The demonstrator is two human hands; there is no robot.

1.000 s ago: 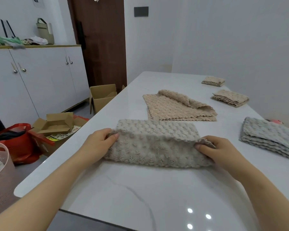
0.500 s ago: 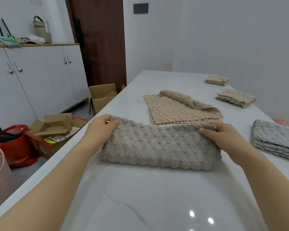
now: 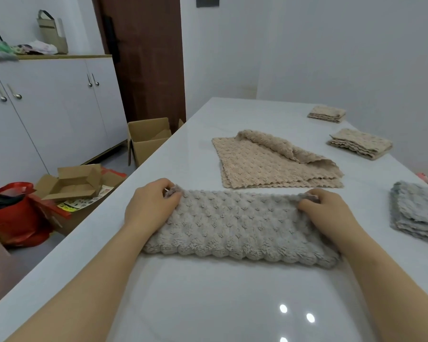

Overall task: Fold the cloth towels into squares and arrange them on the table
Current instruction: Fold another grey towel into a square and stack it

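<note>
Now pinching the grey towel (image 3: 240, 225) at both far corners. Left hand (image 3: 150, 206) curled over the left end, thumb and fingers closed on the corner tuft. Right hand (image 3: 329, 213) likewise bent round the right end, fingertips tucked into the pile. Lying doubled into 1 long band across the near part of the white table (image 3: 208, 304), plump rounded edge nearest, wrists over its 2 ends.

Just behind, not touching: a beige towel (image 3: 265, 166) spread flat with 1 edge flopped back on itself. Further along the right side, a nearer beige stack (image 3: 360, 144) and a farther beige stack (image 3: 326, 114), both folded small. At the right edge, a folded grey stack (image 3: 418, 213), cut off by the frame.

Down on the floor to the left: an open cardboard box (image 3: 146, 139), a red bag (image 3: 13, 213), white cabinets (image 3: 47, 114) behind.
</note>
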